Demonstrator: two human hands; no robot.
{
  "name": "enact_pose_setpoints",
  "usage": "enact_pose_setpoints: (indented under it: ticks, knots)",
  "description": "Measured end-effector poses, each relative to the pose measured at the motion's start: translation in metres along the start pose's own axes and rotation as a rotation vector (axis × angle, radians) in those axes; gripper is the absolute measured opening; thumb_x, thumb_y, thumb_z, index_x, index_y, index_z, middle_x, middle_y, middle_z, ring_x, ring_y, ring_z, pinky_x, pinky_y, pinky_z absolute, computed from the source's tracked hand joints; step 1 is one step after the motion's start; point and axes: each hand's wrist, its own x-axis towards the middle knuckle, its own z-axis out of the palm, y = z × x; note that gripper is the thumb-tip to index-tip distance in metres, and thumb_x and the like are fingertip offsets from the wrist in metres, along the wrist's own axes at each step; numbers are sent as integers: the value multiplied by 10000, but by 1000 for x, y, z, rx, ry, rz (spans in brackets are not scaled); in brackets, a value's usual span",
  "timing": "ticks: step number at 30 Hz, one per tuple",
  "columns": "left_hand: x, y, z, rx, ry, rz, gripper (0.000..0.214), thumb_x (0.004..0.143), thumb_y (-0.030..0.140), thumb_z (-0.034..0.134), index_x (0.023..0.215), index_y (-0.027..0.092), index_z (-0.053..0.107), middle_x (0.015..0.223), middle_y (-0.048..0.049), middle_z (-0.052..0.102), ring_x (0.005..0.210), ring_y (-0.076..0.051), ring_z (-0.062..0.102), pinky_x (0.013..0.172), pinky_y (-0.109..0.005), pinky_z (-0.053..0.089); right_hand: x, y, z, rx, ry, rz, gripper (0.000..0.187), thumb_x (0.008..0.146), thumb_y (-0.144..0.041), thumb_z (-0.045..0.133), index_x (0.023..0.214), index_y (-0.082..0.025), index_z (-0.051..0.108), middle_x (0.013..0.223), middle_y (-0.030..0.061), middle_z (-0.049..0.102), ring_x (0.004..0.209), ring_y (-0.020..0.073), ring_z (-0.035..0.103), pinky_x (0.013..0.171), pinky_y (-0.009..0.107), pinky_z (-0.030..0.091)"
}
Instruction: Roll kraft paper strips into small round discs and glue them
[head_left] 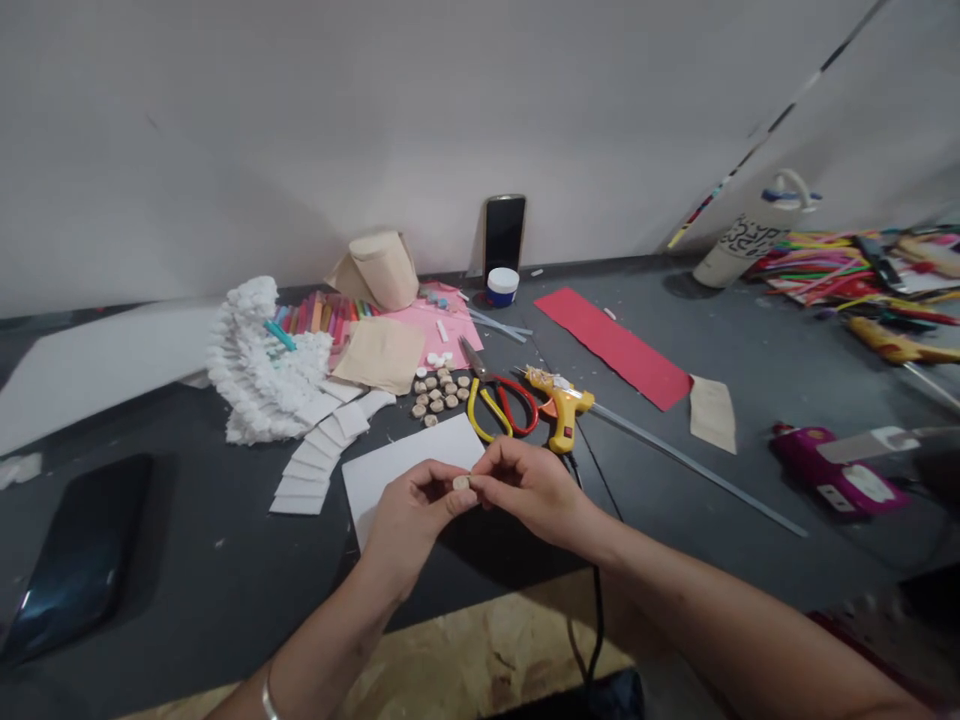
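Observation:
Between the fingertips of my left hand (416, 510) and my right hand (532, 490) is a small beige disc (461, 483), pinched from both sides. A sheet of white paper (409, 452) lies partly under my hands. Just beyond it sits a cluster of similar small round tan pieces (439, 392), with a few white ones (439, 358) behind. Scissors (502, 405) with one yellow and one red handle loop lie past my right hand. Beside them rests a yellow glue gun (566, 410) with a long clear glue stick (705, 475) in its back.
Left are white cards (311, 460), frilled white material (262, 370) and a black glossy object (79, 550). Behind stand a beige paper roll (384, 270), a phone (504, 235) and a jar (502, 286). Rightward lie red paper (615, 345), a purple power strip (832, 470) and a bottle (754, 235).

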Motion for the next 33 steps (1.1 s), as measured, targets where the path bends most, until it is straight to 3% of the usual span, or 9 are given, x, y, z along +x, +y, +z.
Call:
enact_pose_setpoints:
  ticks: [9,12,16,19,21,26,30,33]
  knots:
    - [3,4,2,-152,31,-118,358,543,340,897,751,144,682,662,11,668,623,-80,582,659,-206,480,2,4,-2,-36,-95,-11,114,844,-298,606,870,-192,576,736,-22,598,631,107,558,599,230,447]
    - [4,8,2,-156,82,-79,383,492,350,909,725,140,690,607,19,639,563,-64,534,583,-179,436,2,-5,-15,-258,-70,-55,145,868,-330,577,928,-200,601,775,-9,636,645,113,570,610,229,440]
    - [4,13,0,-150,111,-44,376,480,351,905,711,131,705,577,19,612,532,-55,492,541,-173,393,1,-13,-62,-740,6,-31,211,888,-399,537,841,-214,626,720,-5,646,614,125,558,581,232,390]
    - [4,15,-1,-174,117,-63,356,483,336,900,709,136,710,577,26,595,541,-57,494,549,-175,389,-2,-4,-99,-1103,114,216,416,910,-514,454,666,-213,605,606,27,623,556,159,559,516,260,321]
    - [4,16,-2,-196,114,-68,348,483,326,898,711,141,712,591,28,594,554,-58,505,565,-177,395,-3,6,-113,-1184,189,421,531,896,-618,407,617,-215,612,611,59,646,569,191,596,509,273,322]
    - [6,16,-3,-181,104,-48,338,485,319,887,707,140,706,616,21,608,552,-61,502,559,-186,393,5,21,-98,-1084,404,681,680,799,-808,345,739,-214,672,718,135,706,752,293,686,551,304,391]
    - [4,17,-2,-134,100,-37,339,483,324,876,703,139,697,595,18,606,527,-64,469,505,-190,361,18,24,-81,-960,582,626,699,746,-802,460,959,-167,661,936,188,728,847,313,692,592,309,422]
    - [4,17,-4,-112,100,-21,332,499,326,869,713,139,697,593,16,605,525,-67,466,491,-192,354,22,25,-82,-891,596,561,562,770,-714,508,826,-178,669,833,144,734,768,261,688,569,281,401]
